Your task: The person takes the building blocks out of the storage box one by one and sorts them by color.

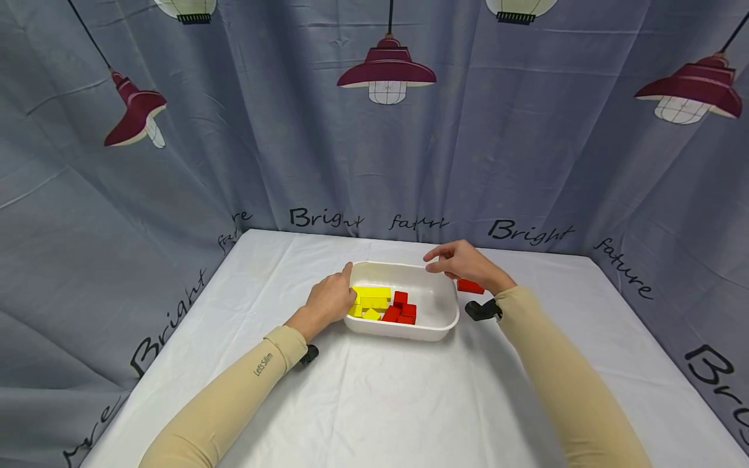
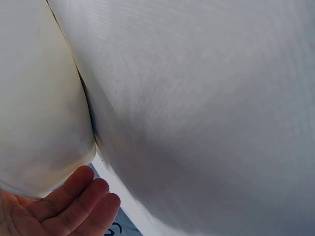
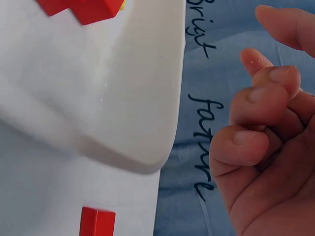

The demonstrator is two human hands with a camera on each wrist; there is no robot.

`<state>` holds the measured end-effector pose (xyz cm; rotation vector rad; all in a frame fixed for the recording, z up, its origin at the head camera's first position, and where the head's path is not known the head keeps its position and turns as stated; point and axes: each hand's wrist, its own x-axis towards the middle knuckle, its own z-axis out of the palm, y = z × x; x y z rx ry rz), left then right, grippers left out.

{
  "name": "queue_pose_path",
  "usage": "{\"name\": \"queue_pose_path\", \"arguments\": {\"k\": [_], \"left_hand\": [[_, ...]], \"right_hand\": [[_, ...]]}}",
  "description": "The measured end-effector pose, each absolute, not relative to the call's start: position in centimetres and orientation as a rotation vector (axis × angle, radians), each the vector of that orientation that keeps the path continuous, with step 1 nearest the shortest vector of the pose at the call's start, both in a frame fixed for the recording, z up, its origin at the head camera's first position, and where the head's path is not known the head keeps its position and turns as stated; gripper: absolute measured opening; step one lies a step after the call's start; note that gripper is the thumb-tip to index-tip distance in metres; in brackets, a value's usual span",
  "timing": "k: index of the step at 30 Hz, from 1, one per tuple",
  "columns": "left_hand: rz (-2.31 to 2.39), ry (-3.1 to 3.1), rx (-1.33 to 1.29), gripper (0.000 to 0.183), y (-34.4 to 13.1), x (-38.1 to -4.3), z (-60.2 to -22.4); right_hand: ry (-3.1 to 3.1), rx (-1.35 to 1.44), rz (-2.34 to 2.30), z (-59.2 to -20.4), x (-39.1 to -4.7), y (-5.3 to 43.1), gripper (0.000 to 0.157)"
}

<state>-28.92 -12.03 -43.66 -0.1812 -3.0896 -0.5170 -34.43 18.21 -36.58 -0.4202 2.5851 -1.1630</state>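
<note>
A white plastic bin (image 1: 433, 302) sits on the table with several yellow blocks (image 1: 374, 298) at its left and several red blocks (image 1: 400, 310) near its middle. My left hand (image 1: 331, 297) grips the bin's left end, thumb over the rim and the other fingers (image 2: 81, 201) along the outer wall. Over the back right corner of the bin hovers my right hand (image 1: 462, 263), its fingers loosely bent and nothing held. One more red block (image 1: 471, 286) lies on the table just right of the bin, partly below the right hand; the right wrist view shows it too.
A white cloth covers the table (image 1: 374, 403). Behind it hangs a grey-blue curtain (image 1: 374, 162) printed with lamps and lettering. Each wrist wears a black camera, the right one (image 1: 482, 310) close to the loose red block.
</note>
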Motion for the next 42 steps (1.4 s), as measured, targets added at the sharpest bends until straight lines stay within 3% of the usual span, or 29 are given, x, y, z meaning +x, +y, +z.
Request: {"name": "queue_pose_path", "arguments": {"k": [23,42], "left_hand": [[-0.525,-3.086,-0.183,0.066,-11.9,-29.0,-43.7],[-0.538,-3.072,-0.196,0.066,-12.0,-28.8,-43.6]], "right_hand": [[2.467,-0.507,-1.101,-37.8,-35.7,14.8,0.045],[2.375,-0.485,-1.056,-40.3,-36.9,13.4,0.032]]}}
